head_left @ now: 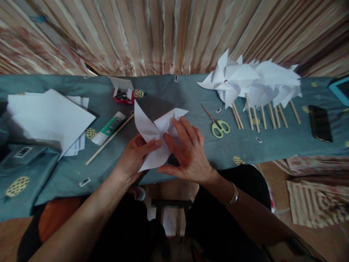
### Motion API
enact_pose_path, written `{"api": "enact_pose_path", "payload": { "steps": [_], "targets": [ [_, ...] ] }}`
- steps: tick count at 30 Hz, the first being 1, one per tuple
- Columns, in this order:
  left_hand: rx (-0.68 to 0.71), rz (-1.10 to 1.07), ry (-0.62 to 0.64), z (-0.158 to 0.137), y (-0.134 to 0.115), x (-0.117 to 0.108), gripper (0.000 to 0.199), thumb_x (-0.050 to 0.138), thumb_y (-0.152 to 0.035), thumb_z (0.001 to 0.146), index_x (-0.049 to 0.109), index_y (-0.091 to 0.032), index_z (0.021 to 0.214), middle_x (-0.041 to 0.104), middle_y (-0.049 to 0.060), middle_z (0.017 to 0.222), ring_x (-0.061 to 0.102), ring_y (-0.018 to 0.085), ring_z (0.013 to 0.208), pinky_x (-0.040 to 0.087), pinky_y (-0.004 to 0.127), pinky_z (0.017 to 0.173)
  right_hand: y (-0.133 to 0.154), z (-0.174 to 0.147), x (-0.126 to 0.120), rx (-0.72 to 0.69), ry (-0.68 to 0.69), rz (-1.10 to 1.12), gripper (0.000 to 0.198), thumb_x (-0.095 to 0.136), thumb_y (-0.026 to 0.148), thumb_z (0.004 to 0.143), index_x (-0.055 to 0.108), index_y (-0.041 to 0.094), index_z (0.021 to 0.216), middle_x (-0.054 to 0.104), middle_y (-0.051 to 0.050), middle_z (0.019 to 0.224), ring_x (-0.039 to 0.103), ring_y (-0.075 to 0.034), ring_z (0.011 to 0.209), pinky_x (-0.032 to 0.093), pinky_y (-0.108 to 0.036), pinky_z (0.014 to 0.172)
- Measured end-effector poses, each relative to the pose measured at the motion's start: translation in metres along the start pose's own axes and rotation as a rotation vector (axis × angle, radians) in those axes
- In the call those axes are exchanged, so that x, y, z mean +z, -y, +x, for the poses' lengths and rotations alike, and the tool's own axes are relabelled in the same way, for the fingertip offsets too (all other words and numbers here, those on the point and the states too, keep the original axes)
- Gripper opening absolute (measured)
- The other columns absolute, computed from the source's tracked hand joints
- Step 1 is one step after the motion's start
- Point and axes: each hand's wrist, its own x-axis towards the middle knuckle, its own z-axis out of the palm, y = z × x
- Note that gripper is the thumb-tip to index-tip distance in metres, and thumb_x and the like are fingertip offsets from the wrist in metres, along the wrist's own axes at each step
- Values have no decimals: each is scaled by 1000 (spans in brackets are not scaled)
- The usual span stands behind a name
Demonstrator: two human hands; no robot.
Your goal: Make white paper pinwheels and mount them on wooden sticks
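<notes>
A white paper pinwheel (pixel 147 125) with curled blades is held above the front edge of the cloth-covered table. My left hand (pixel 135 154) grips its lower left side, thumb on top near the centre. Over its right side lies my right hand (pixel 188 151), fingers spread and index fingertip touching near the middle. No stick shows on this pinwheel. To the left, a wooden stick (pixel 109 139) lies beside a green and white glue stick (pixel 109 127). Green-handled scissors (pixel 216 123) rest just right of my right hand.
Finished pinwheels on sticks (pixel 256 80) are piled at the back right. White paper sheets (pixel 51 118) lie stacked at left. A small red box (pixel 123 95) of metal pins stands behind the glue. A phone (pixel 321 123) and a blue-edged device (pixel 340 89) sit far right.
</notes>
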Motion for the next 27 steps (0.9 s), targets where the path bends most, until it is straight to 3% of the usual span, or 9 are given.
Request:
{"api": "enact_pose_path", "payload": {
  "steps": [5, 13, 27],
  "targets": [
    [40, 47, -98, 3, 3, 0, 29, 84, -13, 59, 74, -14, 86, 75, 3, 78, 69, 19, 68, 52, 26, 63, 2, 1, 0, -15, -12, -16, 73, 41, 76, 88, 57, 18, 130, 42, -16, 154, 25, -33, 149, 27, -54, 115],
    [48, 53, -162, 4, -1, 5, 24, 85, -13, 57, 74, -14, 78, 74, 3, 73, 68, 19, 68, 52, 24, 60, 5, 0, -1, -21, 7, -33, 75, 41, 77, 87, 57, 17, 129, 43, -15, 153, 28, -36, 148, 27, -53, 116],
    [-29, 85, -137, 5, -3, 3, 17, 81, -16, 61, 72, -15, 76, 70, 1, 65, 66, 18, 63, 52, 25, 60, 7, -2, -4, -20, 23, -3, 78, 42, 80, 85, 56, 20, 132, 42, -13, 155, 26, -37, 149, 26, -55, 118]
  ]
}}
